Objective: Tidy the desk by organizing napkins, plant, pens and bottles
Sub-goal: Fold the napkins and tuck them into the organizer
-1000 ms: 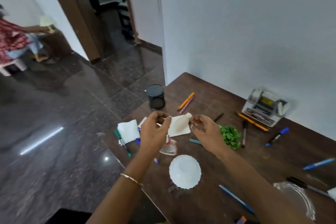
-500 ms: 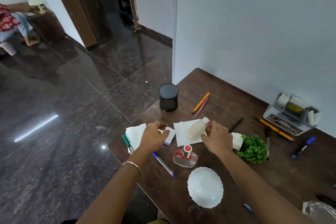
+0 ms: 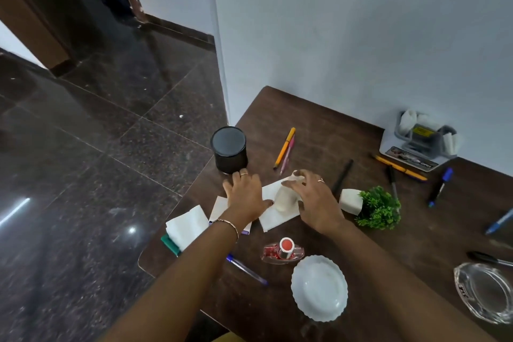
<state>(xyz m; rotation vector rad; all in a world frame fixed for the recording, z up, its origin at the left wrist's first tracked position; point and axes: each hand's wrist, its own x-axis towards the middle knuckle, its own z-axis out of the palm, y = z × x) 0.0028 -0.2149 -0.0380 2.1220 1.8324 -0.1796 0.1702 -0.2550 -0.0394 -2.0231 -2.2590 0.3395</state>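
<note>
A white napkin (image 3: 273, 216) lies on the brown desk (image 3: 388, 244), partly folded with a raised fold in its middle. My left hand (image 3: 244, 196) presses flat on its left side, fingers spread. My right hand (image 3: 315, 200) pinches the napkin's far corner. Two more napkins (image 3: 186, 226) lie at the desk's left edge, one under my left wrist. A small green plant (image 3: 380, 208) lies on its side just right of my right hand. A black pen holder (image 3: 229, 148) stands beyond my left hand. A clear bottle with a red cap (image 3: 283, 251) lies near me.
Several pens are scattered: orange and pink (image 3: 284, 151) at the back, a black one (image 3: 342, 175), a purple one (image 3: 247, 269), markers (image 3: 441, 183) on the right. A white bowl (image 3: 319, 287), a glass ashtray (image 3: 484, 296) and a grey organizer (image 3: 422, 141) also sit here.
The napkin was held up between both hands; now it lies on the desk. My left hand has let go and flattened on it, while my right hand keeps a corner.
</note>
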